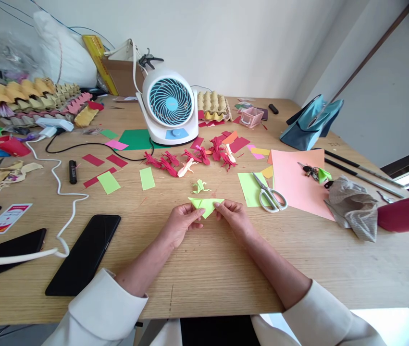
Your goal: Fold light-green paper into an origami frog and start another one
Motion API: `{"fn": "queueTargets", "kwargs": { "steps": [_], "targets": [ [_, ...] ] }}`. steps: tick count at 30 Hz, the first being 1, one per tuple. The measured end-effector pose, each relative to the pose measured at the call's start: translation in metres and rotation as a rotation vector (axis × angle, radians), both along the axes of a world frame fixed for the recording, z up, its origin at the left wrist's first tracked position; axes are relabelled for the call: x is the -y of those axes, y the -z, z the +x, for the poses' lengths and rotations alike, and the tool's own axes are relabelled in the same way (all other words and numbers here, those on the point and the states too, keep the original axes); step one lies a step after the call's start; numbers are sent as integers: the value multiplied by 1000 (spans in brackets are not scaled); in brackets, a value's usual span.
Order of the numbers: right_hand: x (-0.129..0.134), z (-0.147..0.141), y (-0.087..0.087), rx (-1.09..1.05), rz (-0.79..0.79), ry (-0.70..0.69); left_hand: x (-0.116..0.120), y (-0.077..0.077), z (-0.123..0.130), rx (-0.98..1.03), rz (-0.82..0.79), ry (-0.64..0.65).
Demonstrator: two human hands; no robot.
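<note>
Between my two hands is a light green paper folded into a flat triangle, its point toward me. My left hand pinches its left side between thumb and fingers. The right corner is gripped by my right hand, thumb on top. Just beyond the triangle stands a finished-looking green folded paper figure. Farther back lies a row of red folded paper figures with a few pale pink ones among them. To the right, white-handled scissors rest on a green paper sheet.
A white fan stands behind the figures. Left are red and green paper slips, a black marker, a white cable and a black phone. Right are a pink sheet, crumpled cloth and a blue bag.
</note>
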State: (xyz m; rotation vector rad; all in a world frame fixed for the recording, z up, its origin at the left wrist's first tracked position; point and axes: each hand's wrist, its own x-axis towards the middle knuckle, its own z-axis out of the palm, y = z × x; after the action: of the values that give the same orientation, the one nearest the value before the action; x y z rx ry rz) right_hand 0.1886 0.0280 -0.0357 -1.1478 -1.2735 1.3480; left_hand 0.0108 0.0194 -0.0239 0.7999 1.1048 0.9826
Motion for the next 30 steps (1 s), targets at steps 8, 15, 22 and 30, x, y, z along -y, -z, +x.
{"fn": "queueTargets", "kwargs": {
  "steps": [8,15,22,30],
  "targets": [
    [1,1,-1,15,-3,-4,1,-5,2,-7,-18,-14],
    [1,2,-1,11,-17,-4,2,-5,5,-1,-31,-33],
    [2,2,-1,7,-21,-2,3,-4,5,14,-37,-49],
    [2,1,-2,5,-17,-6,2,-6,6,16,-43,-70]
  ]
}}
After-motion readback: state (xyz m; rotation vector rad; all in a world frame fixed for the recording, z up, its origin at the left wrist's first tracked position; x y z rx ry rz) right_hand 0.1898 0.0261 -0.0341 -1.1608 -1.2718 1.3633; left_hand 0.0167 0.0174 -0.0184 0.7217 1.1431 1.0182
